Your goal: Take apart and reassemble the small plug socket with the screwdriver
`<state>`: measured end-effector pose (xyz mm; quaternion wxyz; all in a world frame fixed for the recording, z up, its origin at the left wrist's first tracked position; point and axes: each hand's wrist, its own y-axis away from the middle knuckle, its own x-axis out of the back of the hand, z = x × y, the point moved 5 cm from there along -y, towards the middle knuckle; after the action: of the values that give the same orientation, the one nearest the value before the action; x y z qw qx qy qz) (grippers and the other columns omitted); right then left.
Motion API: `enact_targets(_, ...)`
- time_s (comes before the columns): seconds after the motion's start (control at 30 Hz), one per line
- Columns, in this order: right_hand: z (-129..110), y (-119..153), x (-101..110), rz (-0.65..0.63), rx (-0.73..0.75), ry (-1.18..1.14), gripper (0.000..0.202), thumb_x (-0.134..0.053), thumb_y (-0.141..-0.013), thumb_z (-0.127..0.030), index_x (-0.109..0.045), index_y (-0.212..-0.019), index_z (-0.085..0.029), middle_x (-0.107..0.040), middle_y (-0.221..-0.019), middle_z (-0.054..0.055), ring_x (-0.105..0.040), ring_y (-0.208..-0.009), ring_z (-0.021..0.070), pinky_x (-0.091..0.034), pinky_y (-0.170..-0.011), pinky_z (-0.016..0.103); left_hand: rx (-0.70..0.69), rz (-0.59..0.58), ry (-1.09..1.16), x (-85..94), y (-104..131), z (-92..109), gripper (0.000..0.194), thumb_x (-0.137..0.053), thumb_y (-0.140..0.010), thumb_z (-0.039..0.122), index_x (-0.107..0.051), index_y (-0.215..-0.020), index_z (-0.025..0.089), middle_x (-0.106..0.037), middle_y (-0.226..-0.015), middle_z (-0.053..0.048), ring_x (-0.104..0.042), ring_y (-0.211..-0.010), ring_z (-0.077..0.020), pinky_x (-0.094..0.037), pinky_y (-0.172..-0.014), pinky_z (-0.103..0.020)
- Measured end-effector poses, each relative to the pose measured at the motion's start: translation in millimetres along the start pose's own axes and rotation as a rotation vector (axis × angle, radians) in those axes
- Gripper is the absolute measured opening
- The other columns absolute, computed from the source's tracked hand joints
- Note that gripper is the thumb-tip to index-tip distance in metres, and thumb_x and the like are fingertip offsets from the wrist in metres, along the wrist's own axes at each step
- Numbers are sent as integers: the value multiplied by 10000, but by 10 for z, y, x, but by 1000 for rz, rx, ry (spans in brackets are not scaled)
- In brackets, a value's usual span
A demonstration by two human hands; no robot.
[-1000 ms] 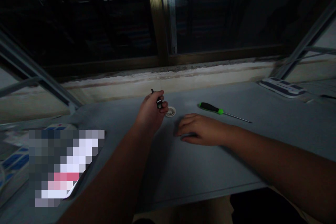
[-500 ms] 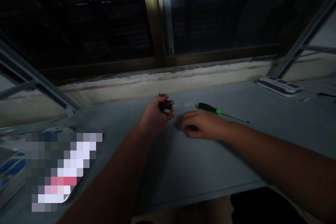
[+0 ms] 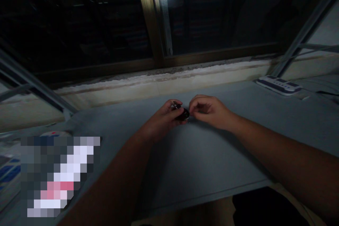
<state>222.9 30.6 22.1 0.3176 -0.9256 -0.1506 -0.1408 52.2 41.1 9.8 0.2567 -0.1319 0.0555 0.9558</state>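
My left hand [image 3: 169, 116] is closed around a small dark, rounded object [image 3: 182, 113] with a thin metal piece sticking up at its top left. Too little of that object shows to tell its kind. Just to its right, my right hand [image 3: 205, 109] has its thumb and fingers curled together, their tips at or very near the object's right edge. Whatever those fingertips hold, if anything, is hidden. The green and black screwdriver is out of sight now, where my right hand and forearm cover the tabletop.
Both hands are over a grey tabletop [image 3: 206, 159]. A white and dark power strip [image 3: 278, 85] lies at the back right, another with blue sockets [image 3: 9, 169] at the far left. A pixelated patch [image 3: 63, 173] covers something at the left. Behind stands a dark window [image 3: 219, 14].
My left hand has turned and moved slightly right with the dark object. My right hand has risen and moved to the object's right side, and the screwdriver has gone out of view.
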Motion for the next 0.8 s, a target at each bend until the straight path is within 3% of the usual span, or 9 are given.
enact_targets(0.33,-2,25,0,-9,-20,55,77,-629,-845,-130,-662,-899,-172,-696,-876,28,-663,-817,143,-532,-792,283,11,-6,19,-18,2,14,418,-848,-754,166,-601,-1089,202,-724,-980,-72,-727,-868,-188,-588,-839,-334)
enact_targets(0.8,-125,30,-18,-21,45,182,150,-634,-811,-98,-667,-937,-172,-720,-906,27,-680,-825,132,-538,-779,254,-15,-42,-72,4,-5,-17,387,-865,-779,183,-687,-1121,214,-716,-1073,-82,-713,-964,-199,-611,-882,-350)
